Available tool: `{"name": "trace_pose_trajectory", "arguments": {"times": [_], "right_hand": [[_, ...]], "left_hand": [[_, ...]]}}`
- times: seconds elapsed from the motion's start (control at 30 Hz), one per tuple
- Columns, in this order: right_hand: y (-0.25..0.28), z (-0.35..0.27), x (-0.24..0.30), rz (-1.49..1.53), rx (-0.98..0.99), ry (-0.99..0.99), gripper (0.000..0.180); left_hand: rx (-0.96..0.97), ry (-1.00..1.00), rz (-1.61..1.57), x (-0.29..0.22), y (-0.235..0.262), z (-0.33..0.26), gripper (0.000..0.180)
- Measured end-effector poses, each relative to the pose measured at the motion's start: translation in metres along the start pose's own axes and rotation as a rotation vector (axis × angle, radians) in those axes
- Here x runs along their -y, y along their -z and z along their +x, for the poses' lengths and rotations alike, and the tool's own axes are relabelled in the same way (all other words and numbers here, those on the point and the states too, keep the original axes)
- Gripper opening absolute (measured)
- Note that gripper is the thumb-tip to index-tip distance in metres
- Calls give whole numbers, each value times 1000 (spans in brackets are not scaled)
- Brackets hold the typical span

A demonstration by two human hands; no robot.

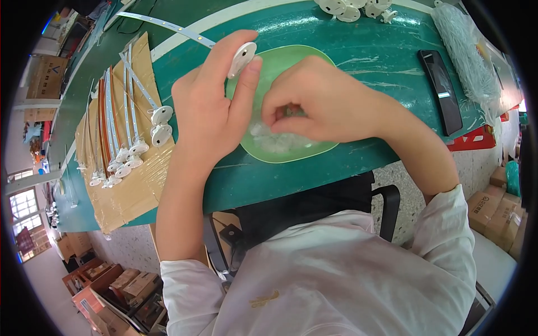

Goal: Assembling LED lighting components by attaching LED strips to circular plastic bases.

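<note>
My left hand (210, 106) pinches a white round disc (242, 58) between thumb and fingers; a long thin white strip (168, 26) runs from the disc up to the left. My right hand (319, 101) reaches into a light green oval tray (269, 67) on the green table, its fingers closed on small clear pieces (277, 140) lying in the tray. What exactly the fingers pinch is hidden.
A sheet of brown cardboard (131, 190) at the left carries several strips with white discs (159, 126) at their ends. A black phone (441, 89) lies at the right, beside a bundle of pale strands (462, 50). More white parts (350, 8) sit at the table's far edge. Cardboard boxes (499, 215) stand on the floor.
</note>
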State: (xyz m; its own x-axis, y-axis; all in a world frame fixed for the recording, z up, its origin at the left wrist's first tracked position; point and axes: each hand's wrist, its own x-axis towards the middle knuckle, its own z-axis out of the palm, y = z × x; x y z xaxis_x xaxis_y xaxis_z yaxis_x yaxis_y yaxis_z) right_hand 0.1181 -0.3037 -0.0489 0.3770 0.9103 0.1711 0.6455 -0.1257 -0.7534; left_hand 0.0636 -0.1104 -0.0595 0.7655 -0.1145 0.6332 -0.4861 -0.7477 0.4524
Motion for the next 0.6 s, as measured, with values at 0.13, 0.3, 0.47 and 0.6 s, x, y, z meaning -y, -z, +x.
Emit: {"name": "trace_pose_trajectory", "arguments": {"times": [0.13,0.3,0.47,0.6], "right_hand": [[13,0,3,87,-61,-69,7],[22,-1,-1,226,-278,-151,7],[34,-1,1,460,-246,-257,14],[31,-1,-3,595,-265,-169,11]], "left_hand": [[-68,51,-318,-1,-1,-1,27],[-98,184,-473,-7,7,0,34],[-33,179,-557,-9,11,0,42],[6,126,-618,-7,12,0,47]]}}
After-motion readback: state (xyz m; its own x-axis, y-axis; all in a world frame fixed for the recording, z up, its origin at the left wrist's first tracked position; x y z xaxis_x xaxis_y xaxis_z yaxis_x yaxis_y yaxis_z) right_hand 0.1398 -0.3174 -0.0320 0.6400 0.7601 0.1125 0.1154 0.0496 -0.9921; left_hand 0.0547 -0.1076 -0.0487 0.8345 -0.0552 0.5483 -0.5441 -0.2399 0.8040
